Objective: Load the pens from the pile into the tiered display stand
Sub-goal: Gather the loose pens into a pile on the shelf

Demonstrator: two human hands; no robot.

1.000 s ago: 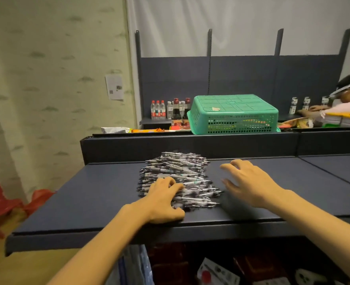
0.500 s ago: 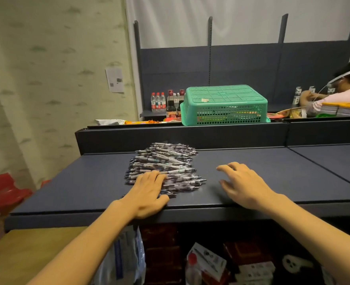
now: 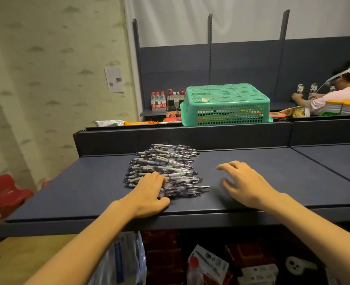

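Note:
A pile of several clear-barrelled pens [image 3: 166,167] lies on the dark blue shelf top [image 3: 273,171], tips pointing right. My left hand [image 3: 149,194] rests on the near left part of the pile, fingers lying loosely over the pens and thumb on the shelf. My right hand [image 3: 246,182] hovers just right of the pile, fingers spread and relaxed, holding nothing. No tiered display stand shows in the head view.
An upturned green plastic basket [image 3: 225,103] sits on the raised ledge behind the pile, with bottles [image 3: 166,101] to its left. A person [image 3: 338,89] sits at the far right. Boxes and a bag [image 3: 124,262] lie under the shelf. Red chairs [image 3: 5,194] stand at left.
The camera view has shifted slightly. My left hand stays on the near part of the pile. My right hand has drawn back a little from the pens, still spread.

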